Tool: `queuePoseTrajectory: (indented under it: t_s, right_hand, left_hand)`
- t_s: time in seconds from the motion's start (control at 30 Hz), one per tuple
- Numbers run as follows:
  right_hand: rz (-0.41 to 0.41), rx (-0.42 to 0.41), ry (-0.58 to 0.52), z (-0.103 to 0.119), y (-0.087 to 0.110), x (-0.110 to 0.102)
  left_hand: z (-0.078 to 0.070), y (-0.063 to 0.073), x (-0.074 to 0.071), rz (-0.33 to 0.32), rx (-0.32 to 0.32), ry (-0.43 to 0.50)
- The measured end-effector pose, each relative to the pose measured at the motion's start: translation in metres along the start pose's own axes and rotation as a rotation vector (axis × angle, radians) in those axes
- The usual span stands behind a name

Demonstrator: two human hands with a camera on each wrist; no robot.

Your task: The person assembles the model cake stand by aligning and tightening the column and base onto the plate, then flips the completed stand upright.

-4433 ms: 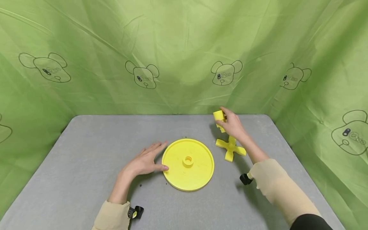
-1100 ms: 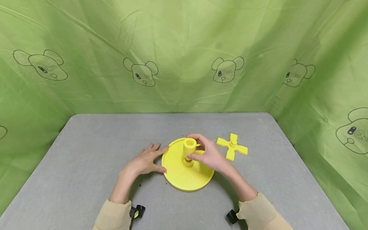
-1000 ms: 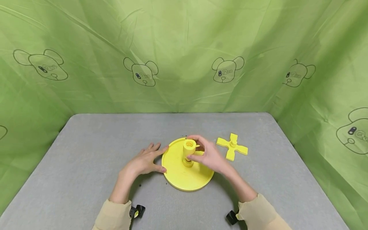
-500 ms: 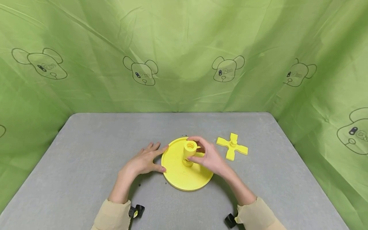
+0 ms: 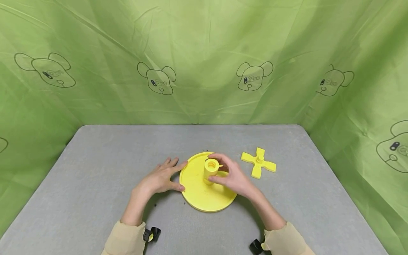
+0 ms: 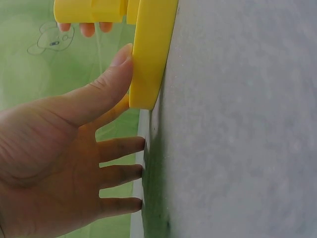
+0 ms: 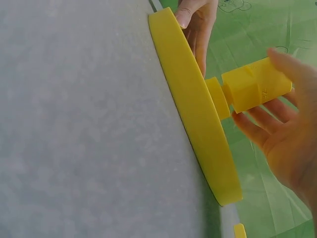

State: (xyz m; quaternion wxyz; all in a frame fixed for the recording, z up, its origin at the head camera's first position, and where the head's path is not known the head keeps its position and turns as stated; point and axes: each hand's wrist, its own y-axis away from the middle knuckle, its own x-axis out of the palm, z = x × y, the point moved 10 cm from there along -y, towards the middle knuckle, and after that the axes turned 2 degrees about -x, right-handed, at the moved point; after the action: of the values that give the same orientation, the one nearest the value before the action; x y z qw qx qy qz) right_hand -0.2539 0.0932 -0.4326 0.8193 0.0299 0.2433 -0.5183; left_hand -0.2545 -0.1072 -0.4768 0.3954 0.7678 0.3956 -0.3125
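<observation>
A round yellow disc [image 5: 204,200] with a raised rim lies on the table. My left hand [image 5: 159,180] rests beside its left edge, thumb and index finger touching the rim; in the left wrist view the other fingers are spread straight down to the table. My right hand [image 5: 234,177] holds a yellow hollow cylinder [image 5: 210,169] between thumb and fingers over the disc's middle. In the right wrist view, a narrow neck [image 7: 227,94] joins the cylinder's lower end to the disc's central collar [image 7: 218,98]. How deep the neck sits inside the collar is hidden.
To the right of the disc, a yellow four-armed cross [image 5: 259,163] with a central peg lies on the grey table [image 5: 105,159]. Green fabric [image 5: 204,42] with bear drawings hangs around the back and sides.
My right hand has brought the cylinder from the back right, near the cross, to the disc's centre. Over the last second the cylinder has sunk slightly. The left hand stays at the rim.
</observation>
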Motion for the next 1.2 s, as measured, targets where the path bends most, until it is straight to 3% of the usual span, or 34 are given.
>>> queuePoseTrajectory:
  t_s: [0.2, 0.67, 0.9, 1.2]
  right_hand:
    - [0.041, -0.051, -0.001, 0.0012, 0.0023, 0.0021]
    - [0.048, 0.003, -0.016, -0.0042, 0.0040, 0.0007]
    - [0.033, 0.001, 0.053, -0.0023, 0.0050, -0.0043]
    - [0.107, -0.001, 0.037, 0.0004, 0.0057, -0.0047]
  left_hand:
    - [-0.0015, -0.0004, 0.0005, 0.000, 0.002, 0.003]
    - [-0.0007, -0.0003, 0.0007, -0.008, 0.007, 0.005]
    - [-0.0015, 0.0002, 0.0010, -0.004, 0.010, 0.005]
    - [-0.0004, -0.0006, 0.0005, -0.005, 0.007, 0.012]
